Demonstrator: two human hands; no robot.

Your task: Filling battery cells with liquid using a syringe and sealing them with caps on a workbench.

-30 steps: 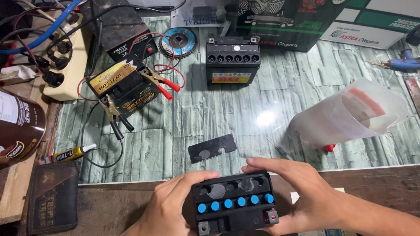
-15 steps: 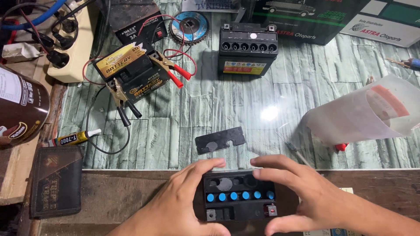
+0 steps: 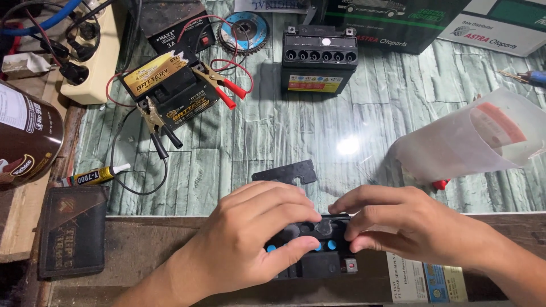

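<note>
— Where do we stand?

— At the near edge of the green marbled bench [image 3: 273, 142], the small black battery with blue caps [image 3: 310, 253] sits under us: left hand [image 3: 250, 244] clasping its side, right hand [image 3: 398, 224] pressing fingertips on top.

— Advice?

— We'd press evenly, keeping the flat black cover strip [image 3: 284, 172] near.

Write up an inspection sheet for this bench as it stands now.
Surface: glass-topped table over a green wood pattern, with glare.
Job's things: small black battery with blue caps, at the near edge; flat black strip just behind it.
Clutter: glue tube, wallet, can, grinding disc, plastic bag.
Grippers: left hand and right hand both pressed on the small battery's top.
Cables: red and black clip leads at a yellow-labelled battery; plugs in a power strip.
Surroundings: third battery, boxes behind.
</note>
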